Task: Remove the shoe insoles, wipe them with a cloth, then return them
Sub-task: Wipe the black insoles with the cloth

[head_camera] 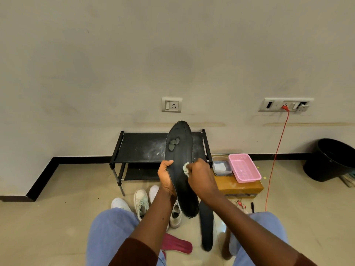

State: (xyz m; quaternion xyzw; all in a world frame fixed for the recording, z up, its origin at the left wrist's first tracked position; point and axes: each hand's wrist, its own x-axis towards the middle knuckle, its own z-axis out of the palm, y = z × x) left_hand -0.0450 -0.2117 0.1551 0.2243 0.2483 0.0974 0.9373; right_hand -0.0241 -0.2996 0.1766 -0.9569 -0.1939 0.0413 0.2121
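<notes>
Head view: holds a black insole (179, 150) up on end in the left hand (167, 175), toe high and heel low, directly in front of the shoe rack (142, 146) and covering part of its top shelf. Turns the flat face toward the camera, probably so that the whole wiping surface stays in sight and the worn grey patches near the toe can be checked. Holds it off the floor, apparently so that the other hand can press against it freely.

Grips the insole's left edge about mid-length with the left hand, thumb on the front face and fingers out of sight behind. Looks like a firm, closed hold that braces the thin sheet against pressure from the front.

Bunches a small pale cloth (186, 168) in the curled fingers of the right hand (201, 177) and presses it against the insole's right side, level with the rack's lower front rail. Reads as mid-wipe, with the cloth at the middle of the insole and the toe end not yet covered.

Leaves a second black insole (206, 227) and a maroon insole (176, 245) flat on the floor, nearer the person than the rack, close to the white shoes (141, 202) standing just in front of the rack's legs. Cannot tell which of these have been wiped. To the right of the rack, a pink basket (244, 167).
</notes>
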